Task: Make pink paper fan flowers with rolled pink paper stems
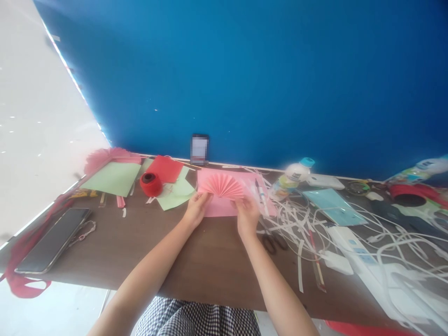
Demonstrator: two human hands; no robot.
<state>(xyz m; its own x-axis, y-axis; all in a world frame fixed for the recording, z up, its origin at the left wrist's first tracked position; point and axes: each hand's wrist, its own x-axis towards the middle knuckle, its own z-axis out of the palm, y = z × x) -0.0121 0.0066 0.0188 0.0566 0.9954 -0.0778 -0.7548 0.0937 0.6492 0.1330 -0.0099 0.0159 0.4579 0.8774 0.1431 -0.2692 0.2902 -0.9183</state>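
Around the middle of the bench [210,261], we had the pink pleated fan [223,185] spread in a half-round over a flat pink sheet [220,211], our left hand [198,207] pinching one end and our right hand [248,213] the other. Couldn't tell if it touched the sheet. Honestly, the folds looked like the weak spot: pulling the ends too far apart could've flattened or torn them, and squeezing hard could've creased the edges. If one hand had slipped, we figured that side might've sprung loose. Just to the right we had pens [259,191] lying on the sheet, then a messy tangle of white strands [297,219] that could've snagged our right hand, with dark scissors [275,243] close by and a blue-capped bottle [292,176] behind. Over left, a red roll [151,185] beside green paper [177,191] kinda crowded us, with a phone [54,240] well apart.
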